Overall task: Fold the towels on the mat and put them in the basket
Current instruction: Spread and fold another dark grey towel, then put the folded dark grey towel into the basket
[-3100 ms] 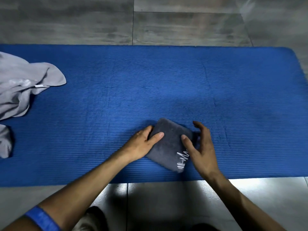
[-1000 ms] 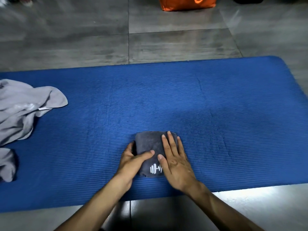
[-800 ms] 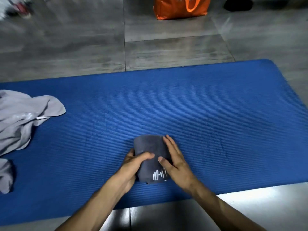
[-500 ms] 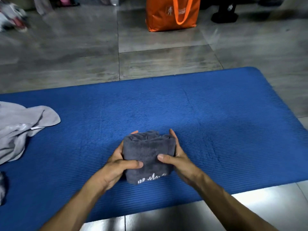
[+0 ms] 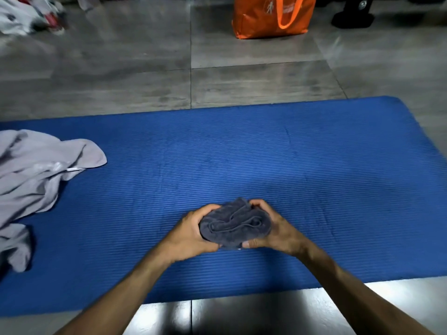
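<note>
Low centre of frame: left hand [image 5: 191, 234] and right hand [image 5: 278, 232] grip the folded dark towel [image 5: 234, 224] from both sides, fingers curled round it, over the mat [image 5: 314, 177]. Left edge: crumpled grey towel [image 5: 36, 177]. Top: orange bag [image 5: 271, 15] on the floor.

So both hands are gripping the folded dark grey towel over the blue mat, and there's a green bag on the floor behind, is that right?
Not quite: the bag is orange, not green, as the head view shows. The rest holds: left hand and right hand grip the folded dark grey towel over the blue mat.
</note>
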Motion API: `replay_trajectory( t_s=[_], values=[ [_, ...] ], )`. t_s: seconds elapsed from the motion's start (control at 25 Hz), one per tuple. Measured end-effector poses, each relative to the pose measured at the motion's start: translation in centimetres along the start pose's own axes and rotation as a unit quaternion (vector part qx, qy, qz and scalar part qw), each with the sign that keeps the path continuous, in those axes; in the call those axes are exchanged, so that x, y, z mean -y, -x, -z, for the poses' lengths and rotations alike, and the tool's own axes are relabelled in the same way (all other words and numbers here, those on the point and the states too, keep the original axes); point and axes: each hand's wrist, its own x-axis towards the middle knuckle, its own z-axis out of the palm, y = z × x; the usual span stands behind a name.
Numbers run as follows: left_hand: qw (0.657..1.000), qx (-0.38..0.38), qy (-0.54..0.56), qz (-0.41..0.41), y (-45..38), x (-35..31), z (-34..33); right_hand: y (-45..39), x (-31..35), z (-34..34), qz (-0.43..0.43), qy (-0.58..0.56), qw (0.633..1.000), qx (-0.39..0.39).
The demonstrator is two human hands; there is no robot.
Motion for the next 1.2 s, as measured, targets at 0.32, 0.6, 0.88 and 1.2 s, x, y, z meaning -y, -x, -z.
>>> replay_trajectory(
  t_s=[0.32, 0.6, 0.88, 1.2],
  values=[
    [0.990, 0.040, 0.117, 0.071, -0.8, -0.7, 1.3, 0.4, 1.9, -0.4, -0.001, -0.084, 0.996, -0.013],
    [0.884, -0.064, 0.403, 0.230, 0.6, -2.6, -2.3, -1.2, 3.7, -4.0, -0.132, -0.312, 0.921, -0.192],
    [0.878, -0.170, 0.394, 0.211, 0.5, -2.8, -2.3, -0.6, 3.5, -3.8, -0.110, -0.356, 0.923, -0.094],
    [0.888, -0.137, 0.392, 0.197, 0.7, -3.0, -1.3, -0.7, 4.2, -4.4, -0.068, -0.296, 0.931, -0.204]
  ],
)
